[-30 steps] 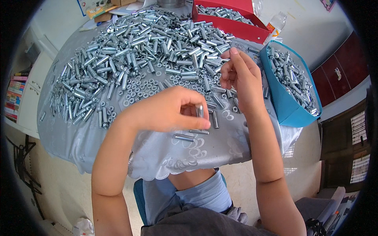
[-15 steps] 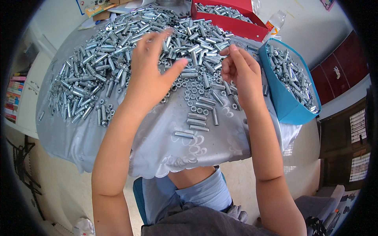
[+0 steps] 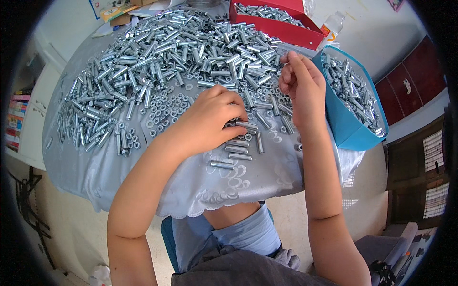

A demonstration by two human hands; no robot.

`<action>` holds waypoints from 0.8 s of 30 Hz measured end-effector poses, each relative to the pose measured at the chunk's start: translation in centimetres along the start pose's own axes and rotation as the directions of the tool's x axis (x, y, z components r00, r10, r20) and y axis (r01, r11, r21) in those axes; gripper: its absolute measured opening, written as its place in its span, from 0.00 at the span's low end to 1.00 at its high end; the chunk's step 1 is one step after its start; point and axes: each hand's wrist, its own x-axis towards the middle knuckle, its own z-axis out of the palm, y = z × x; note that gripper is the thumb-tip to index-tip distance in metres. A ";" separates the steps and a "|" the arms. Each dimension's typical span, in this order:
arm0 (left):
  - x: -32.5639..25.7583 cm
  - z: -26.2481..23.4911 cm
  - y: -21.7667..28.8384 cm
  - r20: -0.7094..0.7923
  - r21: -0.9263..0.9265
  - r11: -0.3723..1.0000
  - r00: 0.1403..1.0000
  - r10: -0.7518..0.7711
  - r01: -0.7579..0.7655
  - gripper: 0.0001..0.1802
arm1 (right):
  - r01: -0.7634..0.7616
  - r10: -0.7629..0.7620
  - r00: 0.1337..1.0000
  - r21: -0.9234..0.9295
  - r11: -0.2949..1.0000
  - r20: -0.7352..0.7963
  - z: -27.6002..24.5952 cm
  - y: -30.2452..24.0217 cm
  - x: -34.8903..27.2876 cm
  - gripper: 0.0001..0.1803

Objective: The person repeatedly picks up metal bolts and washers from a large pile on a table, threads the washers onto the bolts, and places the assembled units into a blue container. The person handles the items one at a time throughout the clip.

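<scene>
My left hand (image 3: 210,119) reaches down over the near edge of the heap, thumb and fingers curled together at a short metal sleeve (image 3: 247,126). Whatever lies between its fingertips is hidden. Raised beside the blue box, my right hand (image 3: 304,83) has its thumb and forefinger pressed together and the other fingers folded in; I cannot make out what is in them. Several silvery sleeves (image 3: 222,165) lie in a loose row on the cloth. Hex nuts (image 3: 167,106) are scattered around my left hand. Behind both hands spreads a large heap of metal sleeves and bolts (image 3: 157,52).
A blue box (image 3: 353,121) full of assembled bolts stands at the table's right edge. Farther back are a red box (image 3: 276,32) with metal parts and a clear plastic bottle (image 3: 332,26). A grey patterned cloth (image 3: 267,178) covers the table. Papers (image 3: 157,7) lie at the far left.
My left hand has come down from above the heap to the sleeves nearer me, and its spread fingers have closed. My right hand has shifted slightly right, still pinched.
</scene>
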 end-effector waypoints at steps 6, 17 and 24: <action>0.1 0.0 -0.3 -0.044 -0.040 0.999 0.998 -0.036 0.035 0.11 | -0.071 0.078 0.992 0.072 0.995 -0.096 -1.1 0.0 0.9 0.11; 0.5 -0.7 -0.2 -0.307 -0.144 0.975 0.929 -0.207 0.170 0.11 | 0.160 -0.203 0.975 -0.920 0.358 0.091 -5.0 4.3 3.4 0.09; 0.3 -0.5 -0.2 -0.324 -0.102 0.984 0.931 -0.171 0.145 0.11 | 0.056 -0.080 0.996 -0.963 0.265 0.035 -5.8 3.6 3.5 0.13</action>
